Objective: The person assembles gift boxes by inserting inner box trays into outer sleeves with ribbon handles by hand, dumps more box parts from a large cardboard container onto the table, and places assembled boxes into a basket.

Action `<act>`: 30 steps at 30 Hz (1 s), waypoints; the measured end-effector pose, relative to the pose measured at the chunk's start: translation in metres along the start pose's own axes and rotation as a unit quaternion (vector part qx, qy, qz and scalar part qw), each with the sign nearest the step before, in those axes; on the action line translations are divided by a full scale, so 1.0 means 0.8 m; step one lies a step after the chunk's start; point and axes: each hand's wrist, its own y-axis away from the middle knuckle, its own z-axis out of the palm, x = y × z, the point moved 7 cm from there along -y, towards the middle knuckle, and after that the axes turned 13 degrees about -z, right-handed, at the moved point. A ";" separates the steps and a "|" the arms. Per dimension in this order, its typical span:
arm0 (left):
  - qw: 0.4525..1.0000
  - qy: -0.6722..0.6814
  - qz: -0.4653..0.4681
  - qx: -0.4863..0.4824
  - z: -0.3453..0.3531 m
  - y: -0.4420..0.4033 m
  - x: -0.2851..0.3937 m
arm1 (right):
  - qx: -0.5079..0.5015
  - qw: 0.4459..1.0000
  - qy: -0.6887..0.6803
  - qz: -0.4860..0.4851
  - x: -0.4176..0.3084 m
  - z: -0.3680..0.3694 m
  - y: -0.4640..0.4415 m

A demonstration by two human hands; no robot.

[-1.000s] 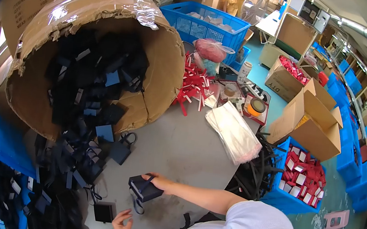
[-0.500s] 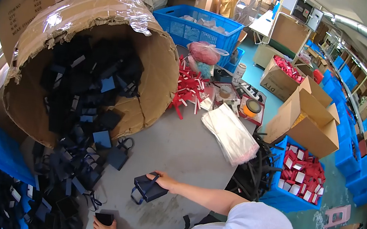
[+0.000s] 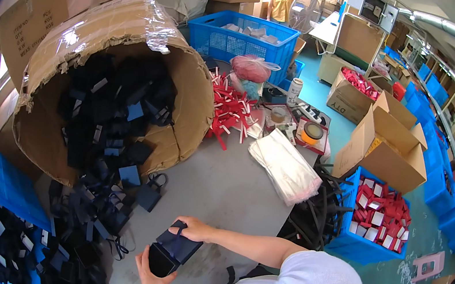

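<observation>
My right hand (image 3: 195,230) grips a small dark navy gift bag (image 3: 180,247) by its upper edge, with a ribbon handle lying over it. Fingers of my left hand (image 3: 153,280) are closed round a small black box (image 3: 162,261) just below. The bag and the box meet or overlap above the grey tabletop (image 3: 219,199); I cannot tell whether one is inside the other. Beside them on the left, another navy bag (image 3: 148,197) with looped handles stands apart, next to a pile of dark bags and boxes (image 3: 96,205).
A large torn cardboard drum (image 3: 193,120) lies on its side, spilling dark bags. Clear plastic sleeves (image 3: 285,164) and red ribbons (image 3: 232,108) lie further back. Blue crates stand at the left (image 3: 3,183) and right (image 3: 363,251). A person (image 3: 280,4) in yellow stands far off.
My left hand has brought the black box up and right, to the navy bag. My right hand has shifted slightly left with the bag, which has turned. The view has tilted slightly.
</observation>
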 end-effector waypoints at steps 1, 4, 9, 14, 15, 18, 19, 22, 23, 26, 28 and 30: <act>1.000 -0.001 0.001 -0.001 0.002 0.002 0.000 | -0.006 0.998 -0.051 0.024 0.005 0.002 0.002; 1.000 -0.012 0.010 0.000 0.010 0.005 -0.001 | 0.004 0.997 -0.073 0.028 -0.006 -0.004 0.010; 0.999 -0.039 -0.028 -0.017 0.018 0.009 -0.006 | 0.000 1.000 -0.019 0.015 -0.009 0.000 0.014; 0.991 -0.130 -0.032 -0.013 0.027 0.019 -0.018 | -0.021 0.999 0.024 0.001 -0.011 0.015 0.017; 0.992 -0.121 -0.033 -0.012 0.025 0.020 -0.017 | -0.021 0.999 0.025 0.002 -0.014 0.017 0.018; 0.998 -0.037 -0.046 -0.005 0.023 0.025 -0.016 | -0.028 0.999 0.007 -0.016 -0.012 0.034 0.024; 0.998 -0.038 -0.045 -0.007 0.025 0.025 -0.023 | -0.026 1.000 0.006 -0.014 -0.008 0.037 0.023; 0.905 0.421 -0.064 -0.009 0.017 0.028 -0.030 | -0.017 0.999 0.011 -0.041 -0.008 0.056 0.029; 0.903 0.423 -0.068 -0.009 0.028 0.029 -0.037 | 0.003 0.999 0.014 -0.043 -0.004 0.077 0.037; 0.870 0.482 -0.103 0.026 0.045 0.034 -0.042 | -0.029 0.998 -0.019 -0.057 -0.021 0.111 0.044; 0.866 0.485 -0.118 0.030 0.043 0.041 -0.049 | -0.047 0.997 -0.030 -0.047 -0.018 0.122 0.053; 0.864 0.487 -0.122 0.045 0.037 0.051 -0.071 | -0.068 0.996 -0.049 -0.021 -0.020 0.130 0.053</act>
